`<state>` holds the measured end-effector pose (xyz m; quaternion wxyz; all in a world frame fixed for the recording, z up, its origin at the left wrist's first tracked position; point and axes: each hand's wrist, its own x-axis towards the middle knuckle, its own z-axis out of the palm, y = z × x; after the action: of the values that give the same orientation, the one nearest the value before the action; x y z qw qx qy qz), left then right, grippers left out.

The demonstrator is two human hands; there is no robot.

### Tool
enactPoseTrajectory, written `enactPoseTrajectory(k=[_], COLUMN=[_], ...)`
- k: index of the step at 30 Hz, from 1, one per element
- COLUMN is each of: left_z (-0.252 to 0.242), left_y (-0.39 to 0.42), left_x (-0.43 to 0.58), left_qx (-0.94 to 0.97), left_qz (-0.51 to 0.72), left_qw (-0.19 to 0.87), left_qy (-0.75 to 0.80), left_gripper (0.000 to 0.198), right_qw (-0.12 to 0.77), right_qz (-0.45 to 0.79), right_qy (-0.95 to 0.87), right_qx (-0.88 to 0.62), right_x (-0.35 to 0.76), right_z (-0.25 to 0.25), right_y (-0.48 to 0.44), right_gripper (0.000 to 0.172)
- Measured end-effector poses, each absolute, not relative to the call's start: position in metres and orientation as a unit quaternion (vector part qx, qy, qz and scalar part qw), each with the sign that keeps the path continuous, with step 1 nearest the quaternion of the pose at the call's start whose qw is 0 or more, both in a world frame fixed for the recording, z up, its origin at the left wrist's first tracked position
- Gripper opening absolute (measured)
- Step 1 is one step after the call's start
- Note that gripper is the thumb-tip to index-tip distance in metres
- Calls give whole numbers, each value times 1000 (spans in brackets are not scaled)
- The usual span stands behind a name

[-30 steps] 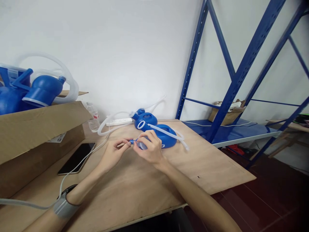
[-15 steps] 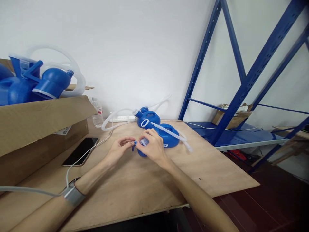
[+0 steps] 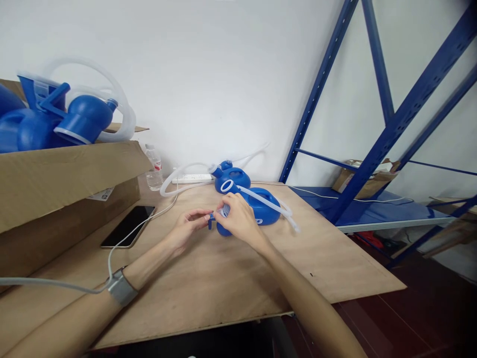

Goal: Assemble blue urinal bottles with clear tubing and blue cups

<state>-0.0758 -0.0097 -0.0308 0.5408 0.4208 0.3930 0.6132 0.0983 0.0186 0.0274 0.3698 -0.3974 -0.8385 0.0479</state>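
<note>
My left hand [image 3: 191, 227] pinches a small blue plastic piece [image 3: 211, 219] with a short prong pointing down. Right beside it, the fingers of my right hand [image 3: 240, 219] are closed on a clear plastic piece [image 3: 224, 211], partly covered by the fingers. A rounded blue part [image 3: 223, 230] shows just under those fingers; whether it joins the clear piece I cannot tell. Behind my right hand a blue bottle [image 3: 266, 209] with a handle lies on its side, a translucent tube [image 3: 266, 200] across it. Another blue bottle [image 3: 238, 178] stands farther back.
To the left, a cardboard box [image 3: 70, 164] holds several blue bottles and tubes. A black phone [image 3: 128, 227], a clear water bottle [image 3: 154, 171] and a white power strip [image 3: 194, 178] rest on the wooden table [image 3: 208, 293]. A white cable [image 3: 124, 238] crosses my left wrist. Blue shelving [image 3: 372, 154] stands right.
The view has shifted slightly, so the scene sits a little to the right and higher. Both hands keep their holds, with the blue piece and clear piece still close together.
</note>
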Motion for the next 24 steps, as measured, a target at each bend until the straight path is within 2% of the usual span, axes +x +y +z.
enactPoseTrajectory(k=[8, 16, 24], left_z=[-31, -8, -9], left_y=[-10, -29, -27], left_x=[-69, -58, -51], left_qx=[399, 415, 409], left_qz=[627, 616, 622], left_qw=[567, 566, 563], left_qy=[356, 357, 358], left_gripper=[27, 26, 20], right_qw=[356, 366, 379], right_qz=[72, 241, 272], right_qy=[-840, -829, -809], right_qx=[-403, -349, -358], right_x=[95, 114, 111], right_z=[29, 47, 38], right_y=[20, 28, 27], right_gripper=[11, 15, 16])
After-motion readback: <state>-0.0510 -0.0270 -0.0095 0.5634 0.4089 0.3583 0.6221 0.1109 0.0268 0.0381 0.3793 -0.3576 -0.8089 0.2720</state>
